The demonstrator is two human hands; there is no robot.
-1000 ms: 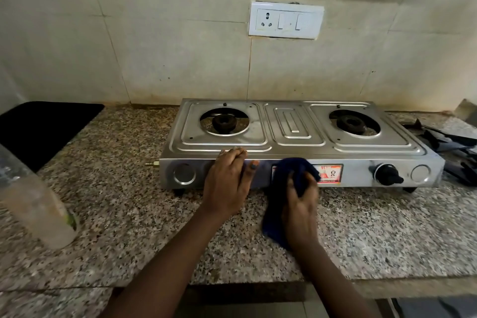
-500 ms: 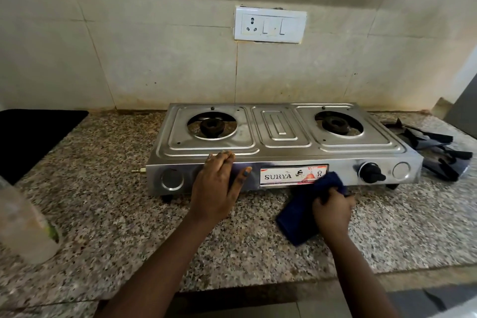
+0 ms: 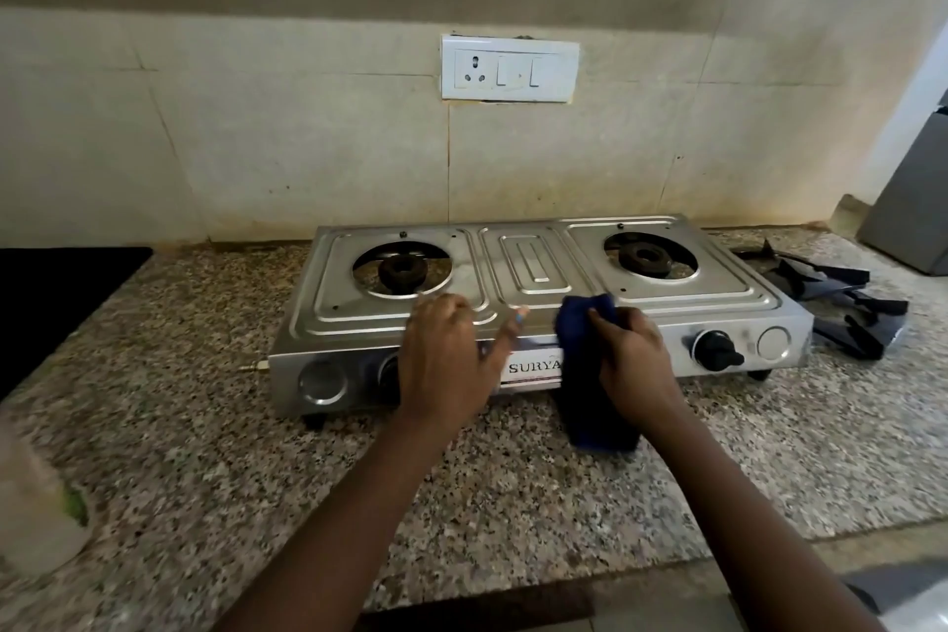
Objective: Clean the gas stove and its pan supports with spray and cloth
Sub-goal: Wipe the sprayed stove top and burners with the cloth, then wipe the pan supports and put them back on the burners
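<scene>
A steel two-burner gas stove (image 3: pixel 533 267) stands on the granite counter against the tiled wall, with both burners bare. My left hand (image 3: pixel 451 364) lies flat on its front edge, fingers spread, covering the left knob. My right hand (image 3: pixel 633 359) grips a dark blue cloth (image 3: pixel 585 323) and presses it on the stove's front top edge near the middle; the cloth hangs down over the front panel. The black pan supports (image 3: pixel 841 298) lie stacked on the counter right of the stove. A clear spray bottle (image 3: pixel 36 503) shows blurred at the left edge.
A black sink or mat (image 3: pixel 56 293) sits at the far left. A white socket plate (image 3: pixel 508 67) is on the wall above the stove. A grey appliance (image 3: pixel 913 200) stands at the far right. The counter's front edge (image 3: pixel 513 595) runs below my arms.
My right hand has carried the cloth from the lower right front panel up and left onto the stove's front top edge. My left hand has stayed on the front edge.
</scene>
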